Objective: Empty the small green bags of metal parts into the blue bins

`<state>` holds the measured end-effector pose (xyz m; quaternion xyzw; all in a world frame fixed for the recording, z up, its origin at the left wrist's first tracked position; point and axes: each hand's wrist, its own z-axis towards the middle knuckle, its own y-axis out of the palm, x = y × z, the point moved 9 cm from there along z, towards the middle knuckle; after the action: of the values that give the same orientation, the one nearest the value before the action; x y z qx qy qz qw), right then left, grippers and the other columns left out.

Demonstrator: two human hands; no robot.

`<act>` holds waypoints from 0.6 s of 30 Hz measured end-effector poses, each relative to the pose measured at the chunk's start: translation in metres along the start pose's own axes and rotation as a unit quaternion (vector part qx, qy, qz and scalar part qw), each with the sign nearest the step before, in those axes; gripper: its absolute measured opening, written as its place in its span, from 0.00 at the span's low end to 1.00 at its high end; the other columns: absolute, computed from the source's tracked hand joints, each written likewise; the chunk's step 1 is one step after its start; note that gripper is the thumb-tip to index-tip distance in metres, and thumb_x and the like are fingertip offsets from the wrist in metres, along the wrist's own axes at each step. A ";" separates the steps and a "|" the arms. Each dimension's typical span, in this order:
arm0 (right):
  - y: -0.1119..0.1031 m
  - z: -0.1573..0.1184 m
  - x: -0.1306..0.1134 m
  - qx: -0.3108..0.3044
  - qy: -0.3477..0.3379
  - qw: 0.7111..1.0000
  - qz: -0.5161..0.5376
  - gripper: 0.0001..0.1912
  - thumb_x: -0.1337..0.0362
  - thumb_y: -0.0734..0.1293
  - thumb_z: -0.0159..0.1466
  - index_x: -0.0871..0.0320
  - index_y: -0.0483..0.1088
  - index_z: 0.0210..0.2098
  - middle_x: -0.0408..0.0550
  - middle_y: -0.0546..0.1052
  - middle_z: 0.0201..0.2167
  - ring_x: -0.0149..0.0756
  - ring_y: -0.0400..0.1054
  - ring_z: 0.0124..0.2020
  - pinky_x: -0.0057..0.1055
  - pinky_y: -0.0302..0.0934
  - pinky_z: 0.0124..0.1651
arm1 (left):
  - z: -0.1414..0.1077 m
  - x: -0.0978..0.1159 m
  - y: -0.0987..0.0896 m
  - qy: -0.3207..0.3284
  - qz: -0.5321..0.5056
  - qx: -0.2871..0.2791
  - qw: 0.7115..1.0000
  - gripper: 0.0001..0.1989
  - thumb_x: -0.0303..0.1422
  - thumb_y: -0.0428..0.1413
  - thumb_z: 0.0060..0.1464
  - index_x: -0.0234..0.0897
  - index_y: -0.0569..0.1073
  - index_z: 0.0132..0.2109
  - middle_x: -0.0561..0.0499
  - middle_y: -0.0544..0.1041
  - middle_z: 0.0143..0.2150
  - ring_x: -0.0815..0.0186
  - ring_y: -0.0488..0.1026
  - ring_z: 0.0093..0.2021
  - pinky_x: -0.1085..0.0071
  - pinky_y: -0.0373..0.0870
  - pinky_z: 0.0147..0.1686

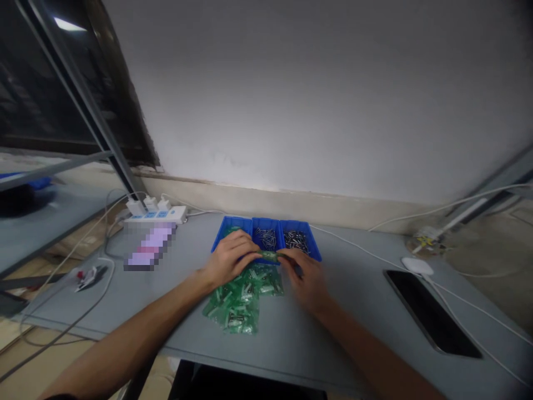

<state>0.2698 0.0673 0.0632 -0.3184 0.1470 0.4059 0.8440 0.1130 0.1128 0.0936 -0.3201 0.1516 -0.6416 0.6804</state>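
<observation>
- Far left: metal shelf frame (62, 166) beside the grey table (333, 333); loose white cables (100, 278) trail over the table's left edge.
- White power strip (156, 214) at the back left of the table, with chargers plugged in. A blurred pink-purple item (150, 247) lies just in front of it.
- Left hand (229, 258): forearm enters from the lower left and runs diagonally up toward centre, wrist roughly straight, palm down. Fingers curled narrow, pinching the left end of a small green piece (268, 256).
- Small green piece: held between both hands, just above the table, directly in front of the blue trays. Detail is blurred.
- Pile of green packets (239, 303): flat on the table under and in front of the hands, touching the left hand's underside as far as can be told.
- Three blue trays (266, 233) side by side behind the hands; the middle and right ones hold small dark metal parts (296, 240). The left one is partly hidden by the left hand.
- Right hand (306, 280): forearm enters from the lower right, angled up-left. Fingers drawn together on the right end of the green piece; motion blur hides the exact grip.
- Right side: white mouse-like object (417, 265) and dark phone (431, 312) lying flat, well apart from the hands.
</observation>
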 end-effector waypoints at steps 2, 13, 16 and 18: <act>0.002 -0.005 0.009 0.013 0.047 0.998 0.028 0.06 0.62 0.66 0.70 0.54 0.70 0.46 0.43 0.78 0.31 0.31 0.74 0.26 0.29 0.69 0.32 | 0.000 -0.002 -0.001 -0.011 -0.004 0.011 1.000 0.05 0.31 0.56 0.64 0.38 0.76 0.45 0.48 0.80 0.37 0.62 0.73 0.41 0.61 0.71 0.45; 0.029 -0.010 -0.001 -0.170 -0.070 0.981 -0.060 0.07 0.66 0.62 0.72 0.55 0.71 0.44 0.42 0.79 0.32 0.29 0.72 0.27 0.26 0.61 0.34 | -0.026 -0.107 -0.031 -0.326 0.071 0.037 0.942 0.11 0.39 0.55 0.63 0.36 0.78 0.40 0.50 0.80 0.36 0.62 0.73 0.37 0.67 0.68 0.40; 0.040 -0.017 -0.005 -0.227 -0.096 0.964 -0.095 0.07 0.65 0.63 0.71 0.56 0.73 0.46 0.44 0.81 0.33 0.31 0.73 0.28 0.27 0.61 0.33 | -0.030 -0.116 -0.030 -0.340 0.120 0.014 0.933 0.14 0.40 0.55 0.63 0.37 0.78 0.47 0.48 0.80 0.41 0.59 0.73 0.40 0.63 0.68 0.44; 0.044 -0.020 -0.006 -0.244 -0.096 0.958 -0.119 0.09 0.63 0.65 0.70 0.55 0.73 0.48 0.45 0.81 0.36 0.33 0.75 0.31 0.27 0.63 0.35 | -0.026 -0.108 -0.036 -0.311 0.166 0.033 0.935 0.16 0.41 0.54 0.64 0.37 0.75 0.53 0.46 0.79 0.47 0.57 0.71 0.45 0.59 0.67 0.50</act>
<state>0.2318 0.0717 0.0327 -0.4895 -0.0774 0.3545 0.7929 0.0546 0.2121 0.0744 -0.4515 -0.0377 -0.3927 0.8003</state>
